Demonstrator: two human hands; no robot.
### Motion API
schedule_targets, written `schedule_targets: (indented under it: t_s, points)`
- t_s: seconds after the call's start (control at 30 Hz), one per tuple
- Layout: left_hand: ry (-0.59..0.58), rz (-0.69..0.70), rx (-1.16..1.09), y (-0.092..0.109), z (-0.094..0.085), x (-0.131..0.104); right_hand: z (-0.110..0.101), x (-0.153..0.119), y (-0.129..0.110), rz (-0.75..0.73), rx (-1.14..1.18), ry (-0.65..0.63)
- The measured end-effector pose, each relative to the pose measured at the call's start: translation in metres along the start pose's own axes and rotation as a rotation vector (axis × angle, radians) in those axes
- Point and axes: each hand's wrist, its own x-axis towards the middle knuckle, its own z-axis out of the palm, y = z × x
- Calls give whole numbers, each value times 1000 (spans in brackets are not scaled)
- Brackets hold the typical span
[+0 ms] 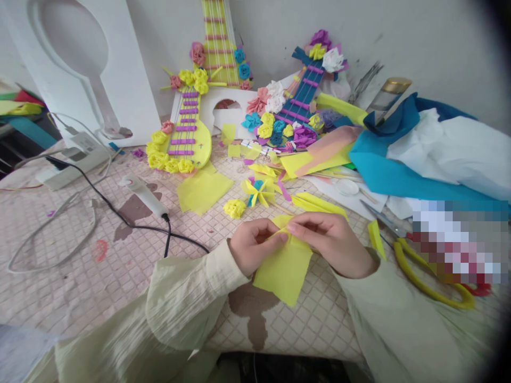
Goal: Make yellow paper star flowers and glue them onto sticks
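A thin yellow paper sheet [285,271] hangs between my hands near the table's front edge, its upper edge gathered at my fingertips. My left hand [257,244] pinches that edge from the left, thumb on top. From the right, my right hand [331,239] pinches the same edge, its fingertips close beside the left ones. Just beyond my left hand sits a crumpled yellow paper flower [235,208]. A folded yellow star-like piece [260,192] lies behind it, and a flat yellow sheet [203,189] rests further left.
Paper-decorated guitar shapes, one yellow [202,139] and one blue [305,93], stand at the back. A hot glue gun [146,197] and power strip [74,167] with cables lie left. At right are yellow-handled scissors [423,282] and blue paper [391,170].
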Motion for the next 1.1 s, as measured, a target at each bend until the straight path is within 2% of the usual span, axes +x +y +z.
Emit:
schedule_targets:
  t_s: [0.17, 0.3, 0.53, 0.77, 1.1]
  points:
    - [14, 40, 32, 0, 0, 1, 1, 1, 3, -7, -12, -4]
    - [10, 54, 61, -2, -1, 1, 3, 0, 3, -28, -32, 38]
    - [74, 210, 226, -4, -3, 2, 6, -1, 2, -75, -121, 52]
    - [104, 218, 252, -3, -3, 0, 6, -3, 2, -94, -139, 72]
    - [128, 210, 155, -2, -3, 0, 0, -1, -2, 8, -64, 173]
